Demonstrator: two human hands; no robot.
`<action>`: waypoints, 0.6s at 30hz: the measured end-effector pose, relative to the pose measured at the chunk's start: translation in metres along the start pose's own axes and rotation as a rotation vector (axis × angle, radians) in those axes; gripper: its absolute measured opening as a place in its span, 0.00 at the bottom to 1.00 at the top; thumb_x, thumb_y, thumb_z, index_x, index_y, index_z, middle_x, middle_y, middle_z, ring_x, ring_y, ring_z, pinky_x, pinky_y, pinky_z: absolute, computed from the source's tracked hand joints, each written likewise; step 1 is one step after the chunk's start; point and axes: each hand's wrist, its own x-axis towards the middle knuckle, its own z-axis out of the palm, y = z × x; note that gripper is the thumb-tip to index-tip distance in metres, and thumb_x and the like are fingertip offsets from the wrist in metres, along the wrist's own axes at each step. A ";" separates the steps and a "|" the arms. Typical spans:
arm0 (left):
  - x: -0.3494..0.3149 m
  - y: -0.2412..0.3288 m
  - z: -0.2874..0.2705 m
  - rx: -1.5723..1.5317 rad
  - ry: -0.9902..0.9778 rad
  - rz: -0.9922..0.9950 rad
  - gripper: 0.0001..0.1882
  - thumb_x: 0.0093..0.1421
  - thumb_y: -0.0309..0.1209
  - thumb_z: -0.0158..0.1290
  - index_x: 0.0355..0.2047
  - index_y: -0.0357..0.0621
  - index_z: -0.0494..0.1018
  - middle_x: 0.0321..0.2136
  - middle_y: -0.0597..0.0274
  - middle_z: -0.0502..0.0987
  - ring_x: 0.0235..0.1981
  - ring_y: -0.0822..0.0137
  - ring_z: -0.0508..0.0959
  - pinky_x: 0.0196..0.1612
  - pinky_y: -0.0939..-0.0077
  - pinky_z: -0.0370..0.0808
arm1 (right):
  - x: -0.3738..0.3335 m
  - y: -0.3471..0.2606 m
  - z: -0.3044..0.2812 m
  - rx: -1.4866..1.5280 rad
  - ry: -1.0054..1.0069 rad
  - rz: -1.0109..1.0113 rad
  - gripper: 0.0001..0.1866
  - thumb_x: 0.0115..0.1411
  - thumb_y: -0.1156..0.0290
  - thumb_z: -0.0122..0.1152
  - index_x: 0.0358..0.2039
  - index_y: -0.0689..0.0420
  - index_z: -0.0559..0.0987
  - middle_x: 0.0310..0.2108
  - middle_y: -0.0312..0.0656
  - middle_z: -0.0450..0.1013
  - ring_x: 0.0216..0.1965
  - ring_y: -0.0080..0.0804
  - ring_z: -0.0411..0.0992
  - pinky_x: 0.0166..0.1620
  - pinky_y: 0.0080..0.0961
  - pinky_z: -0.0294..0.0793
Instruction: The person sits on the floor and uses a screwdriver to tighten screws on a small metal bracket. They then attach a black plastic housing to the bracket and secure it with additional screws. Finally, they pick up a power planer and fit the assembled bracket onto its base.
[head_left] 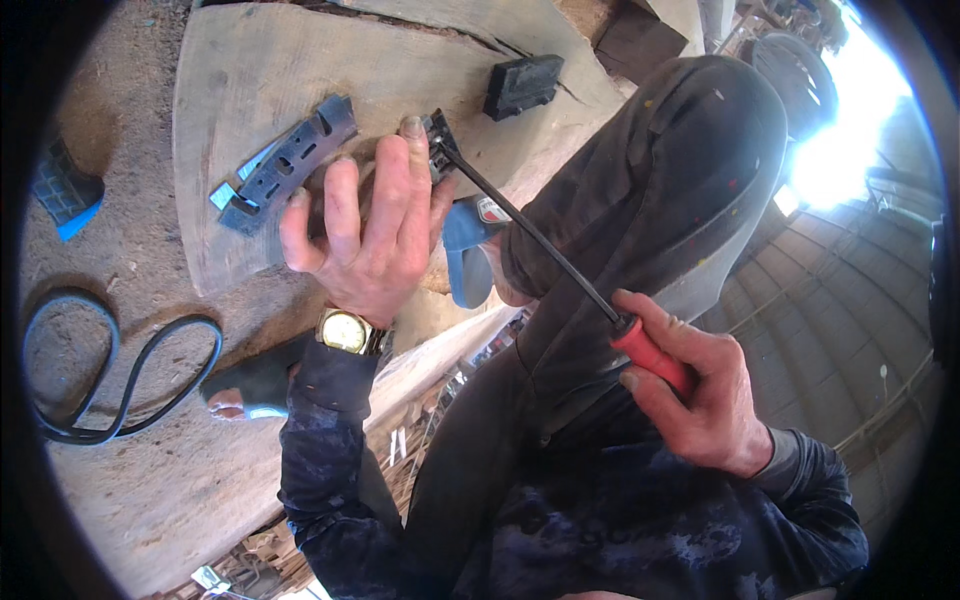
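My right hand is wrapped round the red handle of a long screwdriver with a dark shaft. Its far end meets a small black part on a pale wooden slab. My left hand, with a watch at the wrist, steadies that part, index fingertip against it and thumb partly hidden on the near side. Its other fingers curl over the wood and hide what lies beneath. Just left of these fingers rests a curved, slotted dark strip with blue along one edge.
A black block sits on the slab toward the far right. At the left, a looped black cord and a dark ridged piece lie on the dusty ground. My bent knee and sandalled foot are close to the slab.
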 end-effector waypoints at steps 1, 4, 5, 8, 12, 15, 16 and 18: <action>0.000 0.000 0.000 -0.017 -0.007 0.000 0.21 0.58 0.53 0.62 0.47 0.59 0.85 0.49 0.79 0.76 0.56 0.63 0.68 0.59 0.48 0.56 | -0.001 0.000 0.001 -0.017 0.019 -0.048 0.31 0.56 0.81 0.62 0.63 0.66 0.73 0.30 0.47 0.76 0.30 0.23 0.75 0.39 0.20 0.74; 0.001 -0.002 0.001 -0.041 0.002 0.000 0.21 0.58 0.52 0.62 0.46 0.58 0.85 0.49 0.78 0.76 0.56 0.64 0.69 0.59 0.49 0.57 | -0.003 0.000 0.004 -0.161 0.085 -0.167 0.34 0.54 0.82 0.62 0.64 0.64 0.73 0.32 0.49 0.78 0.28 0.33 0.78 0.39 0.23 0.75; 0.000 -0.002 0.002 -0.040 0.015 0.003 0.21 0.58 0.52 0.62 0.46 0.58 0.85 0.49 0.78 0.76 0.56 0.64 0.69 0.59 0.49 0.57 | -0.004 0.000 0.005 -0.226 0.116 -0.206 0.34 0.53 0.83 0.62 0.64 0.64 0.73 0.32 0.49 0.78 0.28 0.34 0.78 0.38 0.23 0.76; 0.001 -0.003 0.003 -0.040 0.021 0.021 0.21 0.57 0.52 0.62 0.46 0.58 0.85 0.50 0.78 0.76 0.55 0.65 0.69 0.59 0.50 0.58 | -0.007 0.001 0.013 -0.378 0.252 -0.297 0.30 0.52 0.82 0.65 0.59 0.61 0.78 0.34 0.48 0.80 0.26 0.39 0.79 0.34 0.25 0.78; 0.003 -0.005 0.003 -0.038 0.047 0.042 0.23 0.57 0.53 0.62 0.47 0.56 0.84 0.50 0.76 0.76 0.55 0.64 0.69 0.59 0.49 0.58 | -0.011 0.011 0.020 -0.384 0.473 -0.519 0.21 0.52 0.81 0.68 0.48 0.61 0.84 0.38 0.50 0.82 0.26 0.35 0.80 0.33 0.23 0.78; 0.006 -0.008 0.002 -0.018 0.044 0.073 0.25 0.56 0.55 0.62 0.47 0.55 0.84 0.50 0.75 0.75 0.55 0.63 0.69 0.59 0.48 0.58 | -0.012 0.027 0.026 -0.307 0.688 -0.615 0.13 0.51 0.81 0.70 0.39 0.60 0.87 0.39 0.55 0.82 0.27 0.30 0.80 0.32 0.21 0.78; 0.005 -0.008 0.002 -0.008 0.036 0.078 0.26 0.56 0.56 0.62 0.47 0.54 0.84 0.49 0.74 0.75 0.55 0.62 0.69 0.59 0.48 0.58 | -0.011 0.034 0.029 -0.371 0.766 -0.651 0.15 0.54 0.79 0.68 0.44 0.60 0.84 0.45 0.59 0.79 0.29 0.31 0.80 0.34 0.23 0.78; 0.005 -0.010 0.002 -0.010 0.057 0.090 0.28 0.54 0.57 0.63 0.48 0.54 0.83 0.49 0.73 0.75 0.55 0.61 0.69 0.59 0.47 0.57 | -0.010 0.049 0.036 -0.318 0.888 -0.754 0.15 0.62 0.75 0.62 0.50 0.60 0.79 0.55 0.66 0.72 0.35 0.37 0.80 0.39 0.27 0.79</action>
